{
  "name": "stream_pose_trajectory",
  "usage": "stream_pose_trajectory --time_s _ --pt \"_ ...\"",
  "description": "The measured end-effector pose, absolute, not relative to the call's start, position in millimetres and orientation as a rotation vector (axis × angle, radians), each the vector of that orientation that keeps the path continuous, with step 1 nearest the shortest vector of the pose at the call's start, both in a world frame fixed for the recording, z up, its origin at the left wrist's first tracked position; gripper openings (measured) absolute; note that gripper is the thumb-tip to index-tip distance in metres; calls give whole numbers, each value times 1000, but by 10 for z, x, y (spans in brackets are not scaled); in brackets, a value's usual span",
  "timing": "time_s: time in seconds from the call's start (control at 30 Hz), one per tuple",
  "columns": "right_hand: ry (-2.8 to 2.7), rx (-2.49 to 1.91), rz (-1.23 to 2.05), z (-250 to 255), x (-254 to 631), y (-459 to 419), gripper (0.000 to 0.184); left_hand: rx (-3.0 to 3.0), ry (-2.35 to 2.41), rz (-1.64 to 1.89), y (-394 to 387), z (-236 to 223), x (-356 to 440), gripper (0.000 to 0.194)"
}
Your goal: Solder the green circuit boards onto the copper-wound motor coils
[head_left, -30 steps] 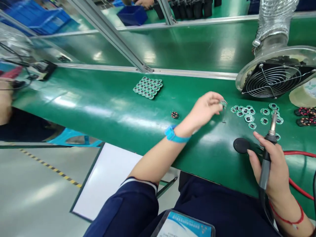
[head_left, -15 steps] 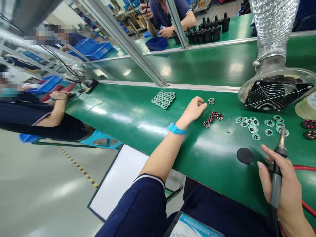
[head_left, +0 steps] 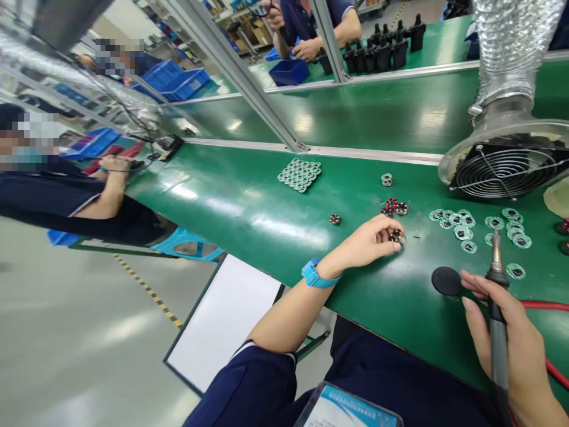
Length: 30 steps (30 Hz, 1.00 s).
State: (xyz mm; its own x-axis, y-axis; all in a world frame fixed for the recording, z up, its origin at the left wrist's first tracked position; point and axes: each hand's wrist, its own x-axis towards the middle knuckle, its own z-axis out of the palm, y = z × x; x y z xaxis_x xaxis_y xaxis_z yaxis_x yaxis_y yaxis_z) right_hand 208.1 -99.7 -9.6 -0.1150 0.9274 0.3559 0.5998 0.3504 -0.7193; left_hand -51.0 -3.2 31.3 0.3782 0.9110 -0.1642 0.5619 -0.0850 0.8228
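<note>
My left hand (head_left: 371,242), with a blue wrist strap (head_left: 317,274), pinches a small copper-wound coil (head_left: 395,235) over the green bench. Just beyond its fingers lies a cluster of red and copper coils (head_left: 391,205). Another copper coil (head_left: 335,219) sits alone to the left of that hand. A coil topped with a green board (head_left: 387,179) stands farther back. In my right hand (head_left: 511,332) is a soldering iron (head_left: 498,332), its metal tip pointing up and away from me. Near the right fingertips lies a black round pad (head_left: 446,281).
Loose round green circuit boards (head_left: 462,219) lie right of centre, with more boards (head_left: 515,228) behind the iron. A panel of joined boards (head_left: 300,174) lies farther left. A fume extractor fan (head_left: 507,172) stands at the back right. Red cable (head_left: 544,305) runs along the right. Co-workers sit nearby.
My left hand has come nearer to me and to the right, and now grips a coil. One coil now lies alone to the left. The right hand with the iron has shifted only slightly.
</note>
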Motion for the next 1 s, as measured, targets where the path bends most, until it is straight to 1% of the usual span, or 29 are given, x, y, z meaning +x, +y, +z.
stream_pose_trajectory --time_s 0.13,0.23,0.3,0.4,0.47,0.57,0.6,0.73,1.0 --pt "-1715 -1273 731 -26 2027 -995 51 1762 718 500 -98 500 -257 27" --pt "-1615 -1225 817 23 2018 -985 58 1872 511 474 -82 575 -58 26" --pt "-1569 -1203 875 26 2028 -977 59 1934 447 458 -61 582 40 24" --pt "-1538 -1232 886 -1 2035 -961 56 1907 435 423 -56 538 107 28" --pt "-1553 -1252 771 -23 2026 -946 57 1832 506 421 -76 484 113 37" --pt "-1632 -1249 548 -52 2004 -919 64 1702 660 399 -130 398 125 51" --pt "-1661 -1253 493 -61 1998 -912 66 1676 700 375 -150 377 140 51" --pt "-1722 -1252 417 -86 1992 -898 66 1740 800 339 -208 330 225 30" --pt "-1698 -1257 521 -34 1998 -906 65 1829 766 387 -187 306 214 30"
